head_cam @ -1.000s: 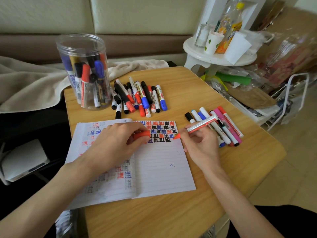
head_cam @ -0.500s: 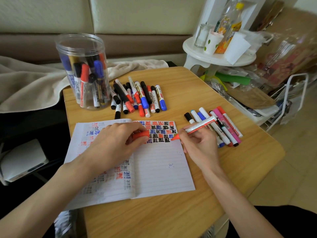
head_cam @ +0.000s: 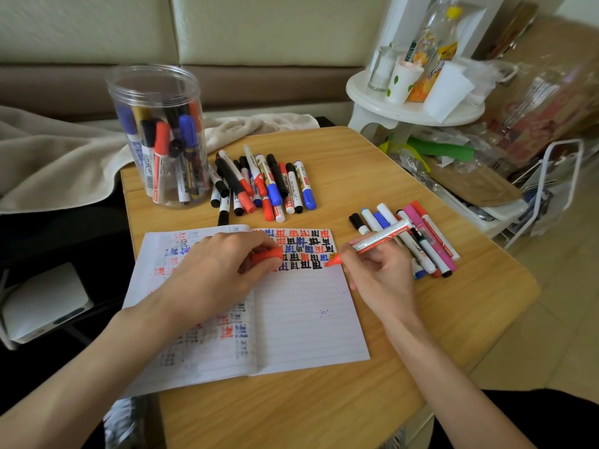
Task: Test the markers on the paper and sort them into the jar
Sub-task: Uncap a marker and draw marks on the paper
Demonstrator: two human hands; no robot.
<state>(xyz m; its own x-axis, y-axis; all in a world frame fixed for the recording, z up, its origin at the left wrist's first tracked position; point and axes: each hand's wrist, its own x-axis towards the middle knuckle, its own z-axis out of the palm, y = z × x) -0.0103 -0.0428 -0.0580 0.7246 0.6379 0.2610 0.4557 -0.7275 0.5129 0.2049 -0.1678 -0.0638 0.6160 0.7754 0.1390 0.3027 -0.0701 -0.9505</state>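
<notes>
Right hand [head_cam: 379, 273]: your fingers are curled round a red marker [head_cam: 385, 236] in a writing grip. White barrel with a red band, slanting up and to the right over your knuckles. Its red tip sits at the right edge of the notebook [head_cam: 308, 319], at the end of the lowest row of test marks. I can't tell whether the tip touches the page.

Left hand [head_cam: 220, 270]: lies knuckles up on the notebook's middle fold. Your thumb and fingertips pinch the red cap [head_cam: 266, 255], which is off the marker and well apart from its tip.

Notebook: open flat on the table [head_cam: 324, 416], lined pages. The top of the right page carries rows of red, blue and black marks. The left page shows fainter marks.

Jar [head_cam: 158, 134]: clear plastic, upright at the table's far left corner. Markers stand inside it with blue, red, black and gold caps.

Loose pile of markers [head_cam: 262, 186]: just to the right of the jar, beyond the notebook. Black, red and blue caps, overlapping.

Row of markers [head_cam: 424, 234]: lies side by side on the table behind your right hand, partly hidden by it. Pink, red, blue and black among them.

Surroundings: a blanket [head_cam: 48, 163] beyond the table's left edge; a white stool [head_cam: 415, 108] with bottles and cups at far right.
</notes>
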